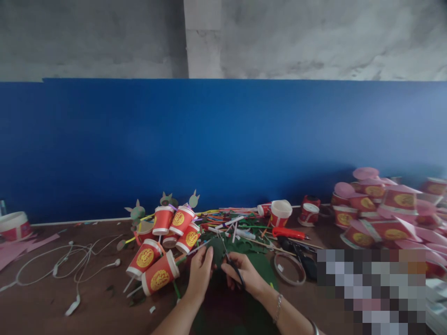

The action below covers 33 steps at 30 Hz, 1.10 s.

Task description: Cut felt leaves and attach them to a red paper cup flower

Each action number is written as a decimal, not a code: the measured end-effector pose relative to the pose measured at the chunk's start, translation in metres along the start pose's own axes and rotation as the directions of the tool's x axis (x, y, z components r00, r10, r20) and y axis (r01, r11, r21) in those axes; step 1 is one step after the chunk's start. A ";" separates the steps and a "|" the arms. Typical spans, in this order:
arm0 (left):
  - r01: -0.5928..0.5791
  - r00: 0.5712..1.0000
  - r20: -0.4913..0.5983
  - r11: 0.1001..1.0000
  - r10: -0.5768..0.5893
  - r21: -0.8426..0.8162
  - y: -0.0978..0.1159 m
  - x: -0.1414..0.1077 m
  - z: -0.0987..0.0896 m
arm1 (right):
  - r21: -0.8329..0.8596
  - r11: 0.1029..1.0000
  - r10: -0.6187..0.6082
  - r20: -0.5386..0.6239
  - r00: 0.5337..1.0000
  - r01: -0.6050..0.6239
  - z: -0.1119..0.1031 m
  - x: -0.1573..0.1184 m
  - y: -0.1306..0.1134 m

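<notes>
My left hand [201, 272] is closed on a piece of dark green paper [217, 251], its thumb lying along the paper's left edge. My right hand [242, 274] grips dark-handled scissors [233, 264], whose blades point up and left and lie at the right side of the paper. Whether the blades are apart around the paper is too small to tell. Beneath both hands lies a larger dark green sheet [258, 265]. A bracelet is on my right wrist.
Red paper cups [159, 275] with sticks are heaped left of my hands. Coloured strips and markers [228, 223] lie behind. White earphones [73, 304] rest at left. A red cutter [289, 233], a tape roll [289, 269] and pink-and-red cup pieces [394, 232] are at right.
</notes>
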State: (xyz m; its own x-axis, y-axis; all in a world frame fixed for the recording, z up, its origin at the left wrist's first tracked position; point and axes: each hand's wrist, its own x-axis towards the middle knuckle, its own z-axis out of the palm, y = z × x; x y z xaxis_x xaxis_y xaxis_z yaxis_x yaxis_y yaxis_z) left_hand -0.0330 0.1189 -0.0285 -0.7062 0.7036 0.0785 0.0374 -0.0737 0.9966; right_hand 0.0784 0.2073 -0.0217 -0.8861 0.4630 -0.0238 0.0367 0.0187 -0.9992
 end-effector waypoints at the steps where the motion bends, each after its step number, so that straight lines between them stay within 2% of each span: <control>1: 0.002 1.000 -0.003 1.000 -0.002 -0.003 0.000 0.000 0.000 | -0.004 1.000 -0.007 -0.002 1.000 0.007 0.000 0.000 0.001; 20: 0.080 0.988 -0.119 0.985 -0.099 -0.154 0.004 -0.001 0.002 | -0.060 0.997 0.048 -0.005 0.999 -0.048 0.000 -0.001 0.000; 28: 0.020 1.000 0.005 0.995 -0.020 -0.094 -0.006 0.002 0.000 | -0.004 1.000 0.020 0.014 1.000 -0.020 0.000 -0.002 -0.004; 33: 0.020 1.000 -0.002 0.996 -0.020 -0.082 -0.008 0.003 0.000 | -0.023 1.000 0.003 0.013 1.000 -0.003 -0.001 0.000 0.002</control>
State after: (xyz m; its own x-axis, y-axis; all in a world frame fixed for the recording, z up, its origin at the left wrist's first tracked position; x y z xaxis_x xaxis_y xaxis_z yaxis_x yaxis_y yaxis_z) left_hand -0.0353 0.1215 -0.0363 -0.7080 0.7038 0.0581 -0.0354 -0.1175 0.9924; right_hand 0.0784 0.2082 -0.0239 -0.8917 0.4518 -0.0272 0.0495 0.0377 -0.9981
